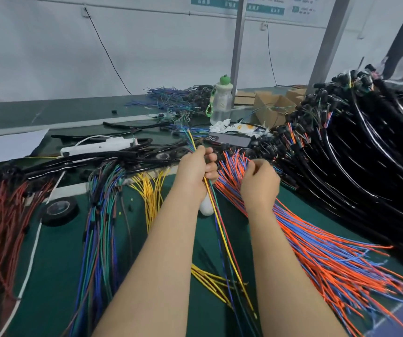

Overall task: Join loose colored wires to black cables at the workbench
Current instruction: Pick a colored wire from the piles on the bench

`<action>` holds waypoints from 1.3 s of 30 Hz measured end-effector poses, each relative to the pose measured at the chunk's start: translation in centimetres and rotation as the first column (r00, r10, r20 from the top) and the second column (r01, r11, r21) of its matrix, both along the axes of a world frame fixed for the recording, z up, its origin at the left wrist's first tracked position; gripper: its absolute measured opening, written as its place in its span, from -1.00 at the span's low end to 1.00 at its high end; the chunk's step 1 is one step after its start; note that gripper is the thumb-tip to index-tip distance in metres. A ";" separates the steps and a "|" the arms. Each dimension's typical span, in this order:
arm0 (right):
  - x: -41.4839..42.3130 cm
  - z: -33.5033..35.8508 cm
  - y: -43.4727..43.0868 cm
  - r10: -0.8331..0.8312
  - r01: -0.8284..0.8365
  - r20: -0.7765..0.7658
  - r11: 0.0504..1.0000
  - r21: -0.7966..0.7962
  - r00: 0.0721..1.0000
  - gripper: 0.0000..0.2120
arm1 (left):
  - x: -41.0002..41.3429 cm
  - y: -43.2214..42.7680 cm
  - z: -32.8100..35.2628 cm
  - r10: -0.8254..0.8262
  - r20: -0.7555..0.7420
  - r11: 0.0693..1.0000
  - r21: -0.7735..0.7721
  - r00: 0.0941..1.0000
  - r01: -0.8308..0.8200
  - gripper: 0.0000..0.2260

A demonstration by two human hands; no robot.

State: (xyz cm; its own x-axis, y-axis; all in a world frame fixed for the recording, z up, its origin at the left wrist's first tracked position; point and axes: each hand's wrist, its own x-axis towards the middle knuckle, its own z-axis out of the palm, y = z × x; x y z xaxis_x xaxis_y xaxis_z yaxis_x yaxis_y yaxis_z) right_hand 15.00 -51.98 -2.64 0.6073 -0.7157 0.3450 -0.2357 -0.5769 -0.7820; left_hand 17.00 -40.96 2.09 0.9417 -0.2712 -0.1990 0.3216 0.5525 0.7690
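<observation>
Several slender wires (223, 235), left hand (195, 166) gripping, possibly glossy

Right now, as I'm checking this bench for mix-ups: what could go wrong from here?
1. The right hand reaches into the tangled orange and blue wires; extra strands may come out too.
2. The wire bundle gripped by the left hand trails over loose yellow wires and could snag them.
3. The water bottle stands beside wires; a tug might tip it.
</observation>
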 end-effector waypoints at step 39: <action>0.1 1.3 1.1 0.271 -0.246 -0.258 0.961 0.123 0.927 -0.70 | -0.5 -1.8 -3.8 -0.156 0.080 0.879 0.466 0.985 0.101 -0.74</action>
State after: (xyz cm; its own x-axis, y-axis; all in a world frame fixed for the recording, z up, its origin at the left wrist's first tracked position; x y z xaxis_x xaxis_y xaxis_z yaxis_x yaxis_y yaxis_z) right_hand 15.11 -50.88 -1.30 0.8365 -0.5412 0.0856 -0.2968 -0.5789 -0.7594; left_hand 16.53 -42.76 -1.69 0.9283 -0.2952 -0.2261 0.2624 0.0891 0.9608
